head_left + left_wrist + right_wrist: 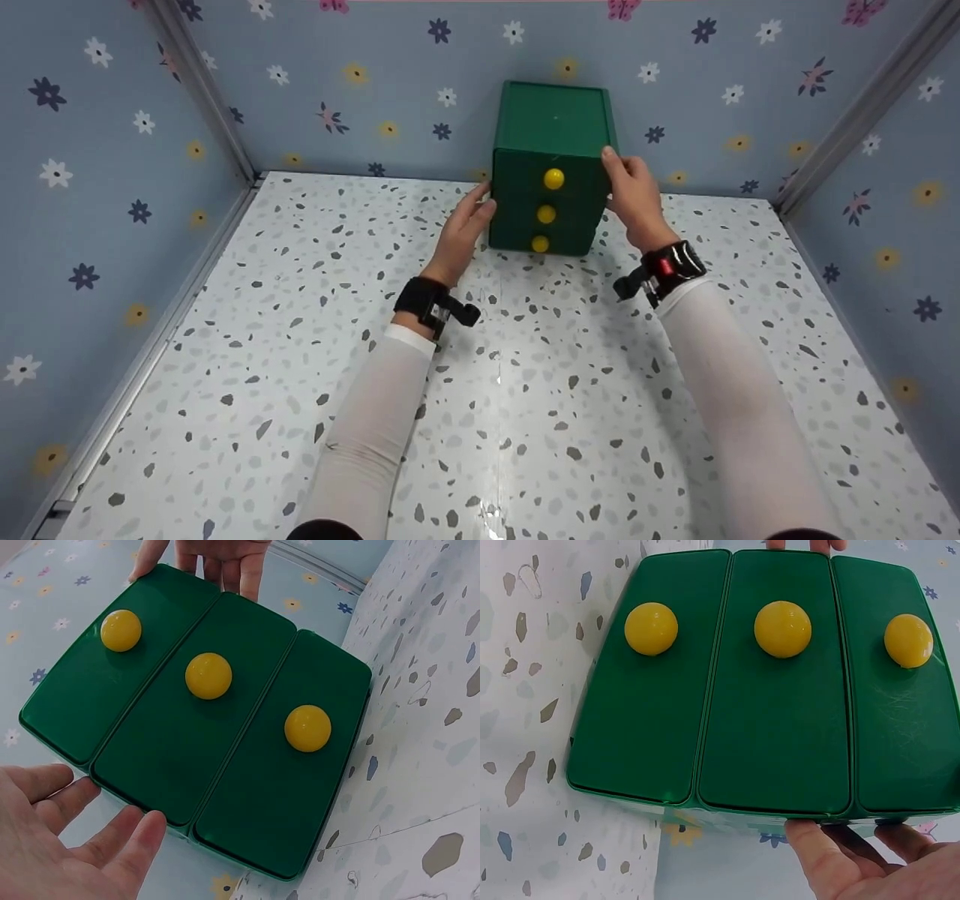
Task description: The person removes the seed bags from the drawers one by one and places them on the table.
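A green chest of three small drawers point(556, 120) with round yellow knobs stands upright close to the back panel in the head view. My left hand point(457, 236) is at its left side, fingers extended and fingertips right at the side wall. On the opposite side, my right hand point(637, 193) touches the chest, its thumb by the upper front corner and the other fingers along the side, partly hidden. All three drawer fronts point(157, 742) look closed in the left wrist view. In the right wrist view the right thumb point(814, 851) touches the lower edge of the picture's green side.
A white speckled tabletop point(525, 390) lies under the chest. Blue flowered panels enclose it at the back point(300, 112), the left point(90, 225) and the right point(885, 225), with grey metal strips at the corners.
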`<state>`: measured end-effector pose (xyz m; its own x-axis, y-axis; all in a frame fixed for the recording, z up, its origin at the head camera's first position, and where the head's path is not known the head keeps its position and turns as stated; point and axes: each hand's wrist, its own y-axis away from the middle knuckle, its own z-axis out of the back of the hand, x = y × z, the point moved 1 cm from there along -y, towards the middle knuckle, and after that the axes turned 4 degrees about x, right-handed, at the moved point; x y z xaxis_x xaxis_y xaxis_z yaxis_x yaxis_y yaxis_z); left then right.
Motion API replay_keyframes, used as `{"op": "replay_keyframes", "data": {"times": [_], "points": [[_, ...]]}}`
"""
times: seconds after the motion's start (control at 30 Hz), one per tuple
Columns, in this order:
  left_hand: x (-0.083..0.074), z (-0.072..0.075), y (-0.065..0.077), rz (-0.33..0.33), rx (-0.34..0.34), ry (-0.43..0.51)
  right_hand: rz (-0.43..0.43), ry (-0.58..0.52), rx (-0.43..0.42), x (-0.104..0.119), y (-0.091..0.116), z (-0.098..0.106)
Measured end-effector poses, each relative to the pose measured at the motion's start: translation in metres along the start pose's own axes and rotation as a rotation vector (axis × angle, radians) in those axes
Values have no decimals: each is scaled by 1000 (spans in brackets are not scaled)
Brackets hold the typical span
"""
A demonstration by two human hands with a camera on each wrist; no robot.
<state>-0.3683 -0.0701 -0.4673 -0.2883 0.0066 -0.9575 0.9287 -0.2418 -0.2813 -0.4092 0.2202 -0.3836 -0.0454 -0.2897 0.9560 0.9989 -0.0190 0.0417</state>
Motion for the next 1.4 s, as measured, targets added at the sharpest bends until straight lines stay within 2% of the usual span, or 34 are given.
{"op": "replay_keyframes", "data": {"times": [0.23,0.53,0.9,1.07,1.27,1.4], "points": [[1,3,1,-13,0,12,15,8,8,1,-1,-2],[0,3,0,-31,4,11,-14,8,12,2,-3,-2],[-2,6,-2,5,6,-42,18,-11,-4,0,-3,-5],[-15,10,-12,56,7,-94,29,-2,-11,0,-3,-4],[-40,12,-34,105,69,-153,13,0,2,-2,-3,-3],[-55,12,-48,144,73,-175,-4,23,5,-3,-4,-2]]}}
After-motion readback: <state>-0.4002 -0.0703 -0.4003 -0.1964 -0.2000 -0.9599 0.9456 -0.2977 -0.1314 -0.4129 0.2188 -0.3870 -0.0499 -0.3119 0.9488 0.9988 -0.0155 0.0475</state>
